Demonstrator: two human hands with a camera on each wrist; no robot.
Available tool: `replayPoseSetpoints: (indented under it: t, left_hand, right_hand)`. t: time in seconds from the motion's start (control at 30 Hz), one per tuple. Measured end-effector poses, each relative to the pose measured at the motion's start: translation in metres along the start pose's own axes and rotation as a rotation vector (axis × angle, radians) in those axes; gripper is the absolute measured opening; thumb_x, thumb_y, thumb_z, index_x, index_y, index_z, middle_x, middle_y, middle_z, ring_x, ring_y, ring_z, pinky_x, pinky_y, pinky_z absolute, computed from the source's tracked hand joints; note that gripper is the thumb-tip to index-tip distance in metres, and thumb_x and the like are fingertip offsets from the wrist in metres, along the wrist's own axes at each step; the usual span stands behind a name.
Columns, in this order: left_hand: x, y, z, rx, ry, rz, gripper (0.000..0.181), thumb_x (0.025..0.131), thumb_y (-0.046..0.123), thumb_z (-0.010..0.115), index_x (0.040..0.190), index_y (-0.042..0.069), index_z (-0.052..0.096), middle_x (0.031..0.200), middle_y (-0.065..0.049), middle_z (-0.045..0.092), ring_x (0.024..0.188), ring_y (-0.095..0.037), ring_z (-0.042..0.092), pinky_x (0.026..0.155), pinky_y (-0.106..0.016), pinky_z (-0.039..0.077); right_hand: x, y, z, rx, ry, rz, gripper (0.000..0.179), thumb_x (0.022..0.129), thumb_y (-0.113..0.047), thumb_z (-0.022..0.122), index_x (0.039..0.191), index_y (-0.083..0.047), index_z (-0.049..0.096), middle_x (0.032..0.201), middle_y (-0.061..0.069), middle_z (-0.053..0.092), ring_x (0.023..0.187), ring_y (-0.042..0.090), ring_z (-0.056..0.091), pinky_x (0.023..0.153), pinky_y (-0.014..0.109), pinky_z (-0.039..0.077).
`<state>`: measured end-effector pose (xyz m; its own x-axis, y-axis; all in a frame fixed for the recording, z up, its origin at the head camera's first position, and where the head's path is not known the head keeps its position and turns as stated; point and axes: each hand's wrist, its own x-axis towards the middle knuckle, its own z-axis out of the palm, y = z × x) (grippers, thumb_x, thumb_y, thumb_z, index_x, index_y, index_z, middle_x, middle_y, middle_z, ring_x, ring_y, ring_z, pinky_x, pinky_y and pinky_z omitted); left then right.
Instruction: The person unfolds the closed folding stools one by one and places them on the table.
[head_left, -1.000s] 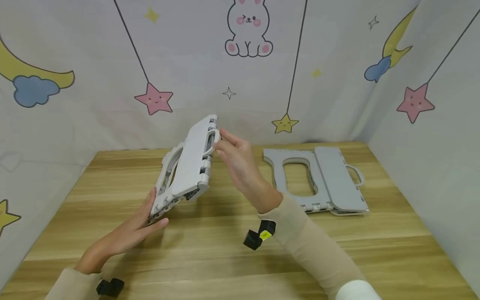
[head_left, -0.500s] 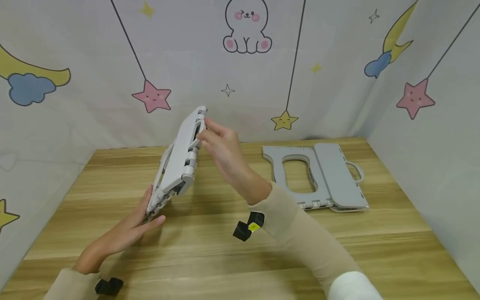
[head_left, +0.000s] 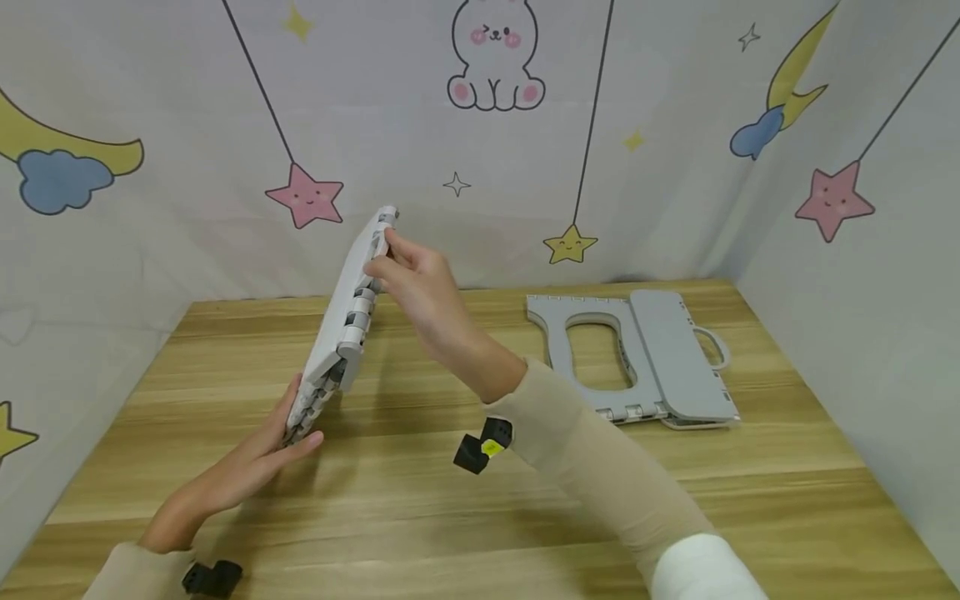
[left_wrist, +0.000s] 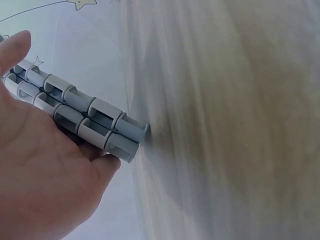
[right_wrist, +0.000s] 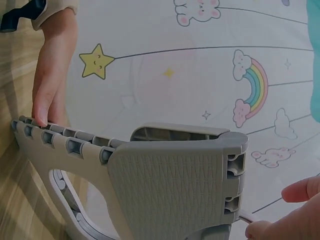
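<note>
Two folding step stools are in view. The white one (head_left: 341,304) stands steeply tilted, its far end raised, between my hands. My left hand (head_left: 258,454) holds its lower hinged edge, thumb on the near side and fingers behind. In the left wrist view, the row of hinge barrels (left_wrist: 80,107) crosses the palm of my left hand (left_wrist: 45,165). My right hand (head_left: 427,292) pinches the carry handle at the upper edge. In the right wrist view, part of that handle (right_wrist: 245,216) shows beside my fingertips, next to the stool's textured panel (right_wrist: 170,185).
A second step stool (head_left: 686,358), grey, lies partly folded at the right on the wooden table (head_left: 420,500), its loop handle (head_left: 716,348) pointing right. A fabric backdrop (head_left: 412,133) printed with stars and a rabbit rises behind the table's back edge.
My right hand has moved left with the handle, swinging the white stool's upper edge left and steeper. Its panels now show almost edge-on. My left hand has stayed nearly in place.
</note>
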<state>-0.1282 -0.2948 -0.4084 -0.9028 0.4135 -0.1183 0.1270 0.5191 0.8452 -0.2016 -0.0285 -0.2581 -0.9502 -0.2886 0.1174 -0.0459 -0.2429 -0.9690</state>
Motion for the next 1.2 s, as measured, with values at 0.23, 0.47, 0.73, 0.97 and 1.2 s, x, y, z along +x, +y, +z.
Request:
replayPoseSetpoints:
  t: [0.23,0.47,0.73,0.97,1.2]
  left_hand:
    - [-0.005,-0.002,0.000,-0.004,-0.002,-0.052,0.088,0.105,0.024,0.051,0.155,0.030,-0.022,0.162,-0.017,-0.021,0.144,-0.052,-0.011,0.102,-0.080,0.008]
    - [-0.006,-0.003,-0.002,-0.035,-0.009,-0.076,0.086,0.106,0.025,0.048,0.155,0.029,-0.023,0.161,-0.019,-0.023,0.143,-0.051,-0.015,0.102,-0.080,0.004]
    - [-0.004,-0.005,-0.001,-0.079,-0.007,-0.014,0.081,0.107,0.020,0.045,0.156,0.038,-0.017,0.163,-0.015,-0.020,0.144,-0.047,-0.015,0.103,-0.080,0.002]
    - [-0.003,-0.007,-0.002,-0.111,-0.009,0.024,0.078,0.107,0.016,0.043,0.156,0.040,-0.014,0.163,-0.015,-0.020,0.143,-0.047,-0.016,0.102,-0.081,0.001]
    - [-0.005,-0.005,-0.001,-0.106,-0.009,-0.006,0.079,0.107,0.018,0.043,0.157,0.034,-0.016,0.162,-0.020,-0.019,0.143,-0.050,-0.013,0.103,-0.080,0.004]
  right_hand:
    - [0.003,0.003,0.009,-0.039,-0.023,-0.040,0.063,0.098,-0.002,0.055,0.154,0.003,0.027,0.158,0.016,0.028,0.142,0.017,0.034,0.106,0.021,0.038]
    - [0.003,0.001,0.020,-0.060,-0.019,-0.038,0.067,0.096,-0.002,0.057,0.155,0.001,0.025,0.160,0.013,0.024,0.143,0.013,0.032,0.104,0.017,0.038]
    - [0.005,0.002,0.029,-0.149,-0.024,-0.071,0.069,0.096,-0.006,0.060,0.156,-0.003,0.026,0.161,0.009,0.023,0.142,0.006,0.029,0.105,0.015,0.034]
    - [0.005,-0.001,0.035,-0.296,-0.023,-0.090,0.067,0.097,-0.016,0.060,0.156,-0.006,0.029,0.112,0.001,0.063,0.087,-0.007,0.049,0.071,0.005,0.041]
    - [0.006,-0.006,0.039,-0.347,-0.033,-0.072,0.068,0.097,-0.019,0.061,0.157,-0.011,0.030,0.061,-0.005,0.029,0.051,0.006,0.025,0.046,0.018,0.022]
